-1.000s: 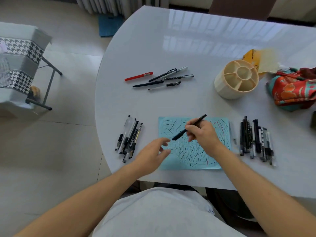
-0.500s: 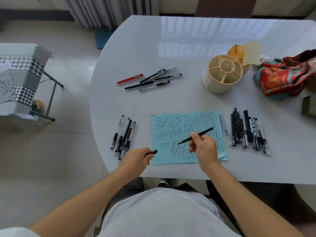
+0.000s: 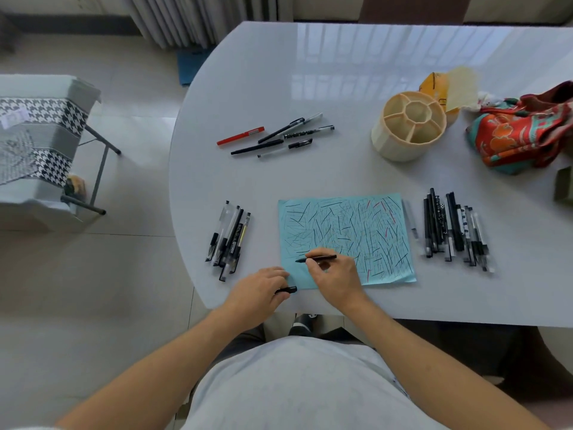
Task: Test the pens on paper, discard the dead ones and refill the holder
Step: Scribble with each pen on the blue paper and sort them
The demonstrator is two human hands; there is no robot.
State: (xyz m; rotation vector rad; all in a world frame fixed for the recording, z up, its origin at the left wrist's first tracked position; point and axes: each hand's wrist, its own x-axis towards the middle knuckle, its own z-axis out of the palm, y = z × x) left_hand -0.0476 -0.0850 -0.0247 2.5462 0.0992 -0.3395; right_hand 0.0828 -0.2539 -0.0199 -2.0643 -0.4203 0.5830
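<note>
Our right hand [image 3: 333, 276] pinches the pen [image 3: 316, 259], lying left-right with its tip leftward on the paper's [image 3: 345, 237] near-left part. Our left hand [image 3: 259, 290], just left, grips the cap [image 3: 286, 290]. The holder [image 3: 409, 127] stands far right on the desk [image 3: 310, 88].

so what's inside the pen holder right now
Nothing visible: the beige pen holder shows bare compartments, a centre well and wedge sections around it. Its near wall hides the bottoms of the nearest sections.
</note>
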